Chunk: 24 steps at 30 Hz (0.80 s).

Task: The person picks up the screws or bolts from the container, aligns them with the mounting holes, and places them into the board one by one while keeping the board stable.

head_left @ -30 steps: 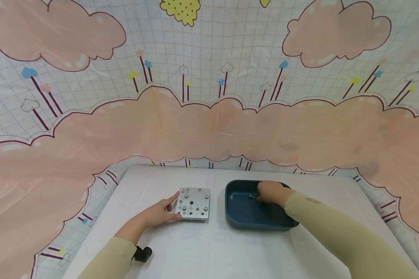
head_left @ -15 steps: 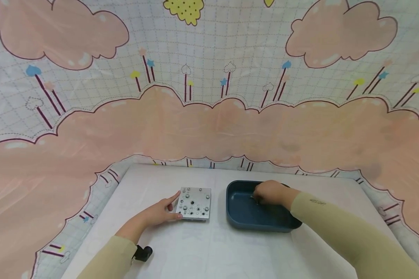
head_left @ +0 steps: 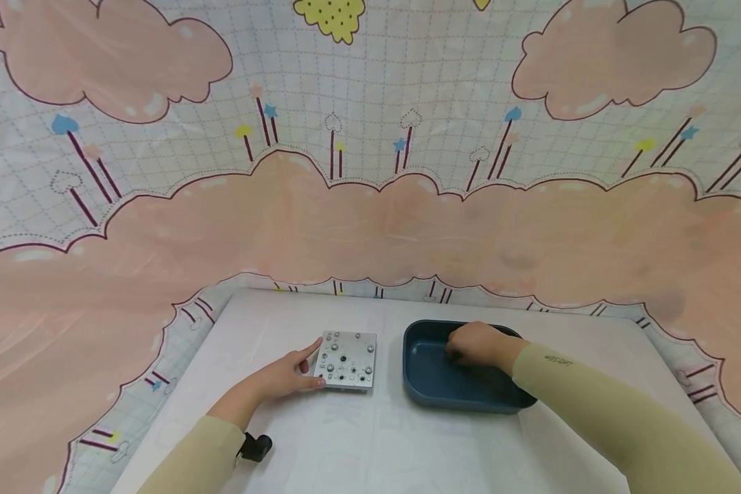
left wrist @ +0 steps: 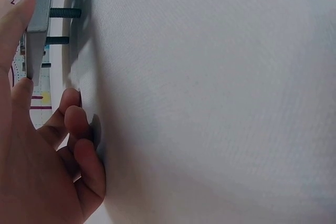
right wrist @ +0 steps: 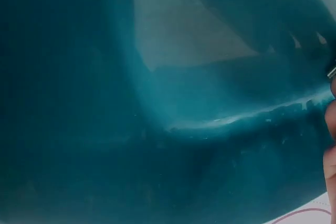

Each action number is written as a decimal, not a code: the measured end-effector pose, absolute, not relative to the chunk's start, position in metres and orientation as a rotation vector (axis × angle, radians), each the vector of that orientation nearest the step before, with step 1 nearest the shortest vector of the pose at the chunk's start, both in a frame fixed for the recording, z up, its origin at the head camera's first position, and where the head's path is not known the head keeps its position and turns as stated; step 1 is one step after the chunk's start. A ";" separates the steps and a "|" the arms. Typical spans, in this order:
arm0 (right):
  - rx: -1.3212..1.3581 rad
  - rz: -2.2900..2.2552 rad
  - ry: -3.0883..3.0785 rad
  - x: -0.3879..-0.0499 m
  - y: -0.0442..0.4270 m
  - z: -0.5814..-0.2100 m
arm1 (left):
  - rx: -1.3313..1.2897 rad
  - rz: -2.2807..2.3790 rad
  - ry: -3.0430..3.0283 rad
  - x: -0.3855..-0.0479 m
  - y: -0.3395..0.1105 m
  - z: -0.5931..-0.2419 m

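A square silver metal plate (head_left: pixel 346 360) with several holes and screw heads lies left of the middle of the white table. My left hand (head_left: pixel 287 376) holds it at its left side, index finger by the far corner and thumb by the near one. In the left wrist view, dark threaded screws (left wrist: pixel 65 12) stick out from the plate's underside, and the other fingers (left wrist: pixel 79 121) are curled. Inside a dark blue tray (head_left: pixel 432 396), my right hand (head_left: pixel 478 344) is curled. At the right wrist view's edge, a small metal piece (right wrist: pixel 332 72) shows at its fingertips; its kind is unclear.
The white table (head_left: pixel 370 446) carries both plate and tray, with a gap between them. A black wrist-worn device (head_left: pixel 256 447) is at the left sleeve. Behind the table hangs a patterned cloth (head_left: pixel 370 233) with clouds.
The right hand has shifted slightly within the tray, and the small metal piece once visible at its fingers is now hidden in the head view. The left hand stays on the plate.
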State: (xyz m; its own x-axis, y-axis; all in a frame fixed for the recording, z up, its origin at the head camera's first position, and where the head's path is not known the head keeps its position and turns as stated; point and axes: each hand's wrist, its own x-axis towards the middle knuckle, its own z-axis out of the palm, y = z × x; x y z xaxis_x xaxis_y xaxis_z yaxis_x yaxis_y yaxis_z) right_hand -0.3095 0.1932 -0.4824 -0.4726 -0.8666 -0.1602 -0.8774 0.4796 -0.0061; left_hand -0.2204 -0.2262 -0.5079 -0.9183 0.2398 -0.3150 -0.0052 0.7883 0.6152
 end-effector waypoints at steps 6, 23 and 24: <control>-1.520 0.098 2.585 -0.310 0.189 -0.482 | 0.169 0.894 2.608 -0.223 -0.226 -0.509; -1.404 -0.026 2.617 -0.306 0.184 -0.473 | 0.150 0.901 2.607 -0.220 -0.226 -0.509; -1.368 -0.053 2.625 -0.306 0.184 -0.471 | 0.156 0.895 2.612 -0.221 -0.226 -0.509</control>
State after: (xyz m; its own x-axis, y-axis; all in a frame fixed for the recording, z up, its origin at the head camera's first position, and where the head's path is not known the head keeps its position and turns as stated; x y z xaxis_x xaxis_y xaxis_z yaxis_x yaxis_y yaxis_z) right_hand -0.3061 0.1840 -0.4706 -0.5600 -0.8160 -0.1434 -0.8095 0.5757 -0.1151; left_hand -0.2206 -0.2259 -0.5092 -0.9238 0.2218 -0.3120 -0.0162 0.7916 0.6108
